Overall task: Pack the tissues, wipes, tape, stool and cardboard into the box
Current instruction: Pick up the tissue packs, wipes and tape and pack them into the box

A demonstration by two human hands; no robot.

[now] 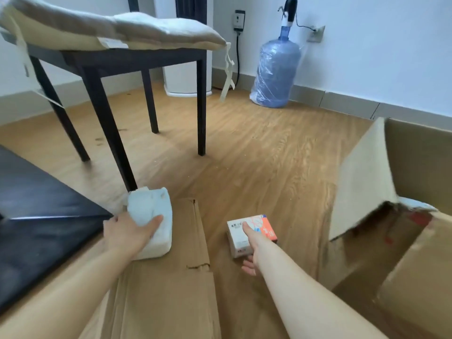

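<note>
Head view: bare floor separates cardboard edge from box.

White soft pack on flattened cardboard, small printed pack on floor, open box right

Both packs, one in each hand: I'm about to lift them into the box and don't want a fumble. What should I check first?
1. Left hand closed on the white soft pack: ok.
2. Right hand closed on the small printed pack: ok, thumb on top, fingers underneath.
3. Box open: ok, flaps up.
4. Floor between packs and box free: ok.
5. Room inside the box: cannot tell, something already lies there.
</note>
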